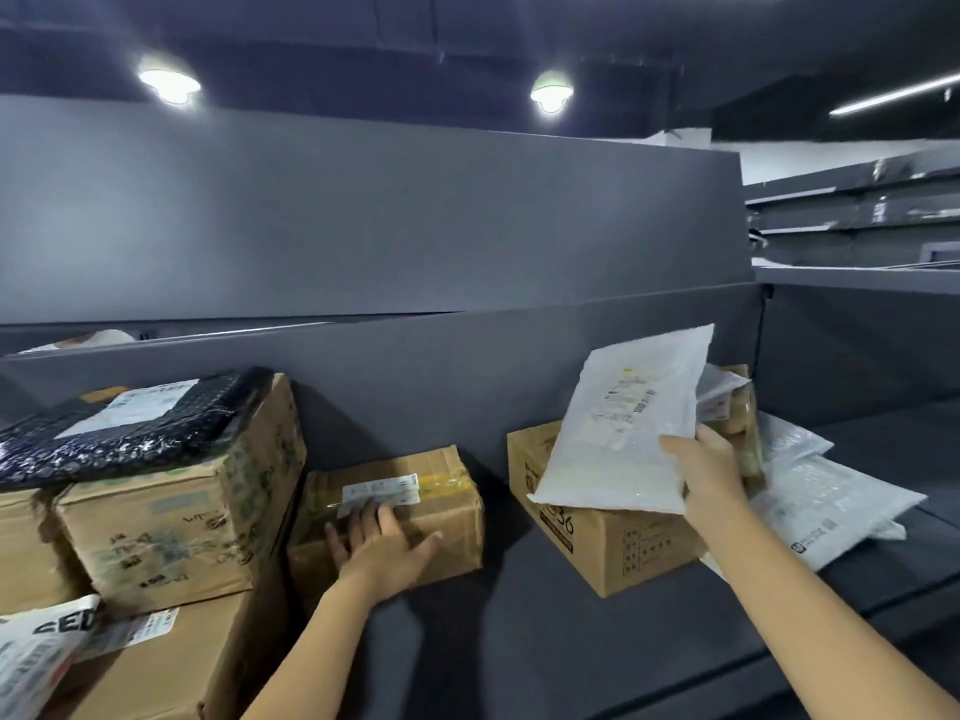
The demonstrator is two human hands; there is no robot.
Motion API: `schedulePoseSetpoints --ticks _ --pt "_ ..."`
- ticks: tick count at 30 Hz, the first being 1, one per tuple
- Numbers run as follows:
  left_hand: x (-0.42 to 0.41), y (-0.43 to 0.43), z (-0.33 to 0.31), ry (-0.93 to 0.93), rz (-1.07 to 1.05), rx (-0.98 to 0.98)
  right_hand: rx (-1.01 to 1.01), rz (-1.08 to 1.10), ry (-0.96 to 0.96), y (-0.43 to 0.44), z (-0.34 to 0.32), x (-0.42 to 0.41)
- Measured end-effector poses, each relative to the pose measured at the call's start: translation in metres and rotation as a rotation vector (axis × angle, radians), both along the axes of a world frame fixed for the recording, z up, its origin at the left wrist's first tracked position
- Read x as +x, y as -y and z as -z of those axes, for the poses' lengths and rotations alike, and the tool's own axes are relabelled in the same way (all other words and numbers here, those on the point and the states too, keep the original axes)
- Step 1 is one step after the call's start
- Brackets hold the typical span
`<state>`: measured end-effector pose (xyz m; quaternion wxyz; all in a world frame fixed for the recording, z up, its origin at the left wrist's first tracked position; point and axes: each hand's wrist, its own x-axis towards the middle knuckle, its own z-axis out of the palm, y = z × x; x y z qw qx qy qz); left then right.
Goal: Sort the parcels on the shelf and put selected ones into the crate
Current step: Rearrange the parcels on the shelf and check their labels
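we see a dark grey shelf [571, 641] with parcels spread along it. our left hand [382, 543] lies flat on the front of a small cardboard box [415, 491] in the middle of the shelf, fingers spread apart and pressed against the cardboard just under its white label [379, 493], not closed around anything. to the left of that box a stack of larger cartons [171, 517] stands touching it, with a black bubble mailer [119, 428] lying across the top. a white printed bag [36, 657] sits at the lower left corner.

our right hand [709, 467] grips a white padded mailer [623, 423] by its right edge, thumb on the front face and the other fingers hidden behind it, so the hand is clamped on the mailer. the mailer is tilted up, above an open-topped brown box [613, 553] on the right part of the shelf; we cannot tell whether its lower edge touches that box. more white mailers [831, 501] lie flat on the shelf just to the right of that box. two ceiling lamps [550, 90] glow overhead.
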<state>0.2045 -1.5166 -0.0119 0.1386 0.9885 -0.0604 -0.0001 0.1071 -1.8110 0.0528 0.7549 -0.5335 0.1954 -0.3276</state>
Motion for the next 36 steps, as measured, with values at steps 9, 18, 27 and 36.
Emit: schedulePoseSetpoints --ticks 9,18,27,36 --pt "-0.056 0.017 -0.079 -0.103 0.363 -1.175 -0.102 -0.524 0.234 -0.049 -0.012 -0.017" --pt "-0.069 -0.021 -0.072 0.033 0.283 -1.395 -0.224 -0.900 0.105 -0.089 -0.001 -0.012" --pt "-0.079 -0.062 -0.078 0.012 0.266 -1.448 -0.429 -0.923 0.033 -0.113 -0.010 -0.013" --pt "-0.076 -0.074 -0.090 0.121 0.271 -1.570 -0.541 -0.992 -0.056 -0.116 -0.016 -0.019"
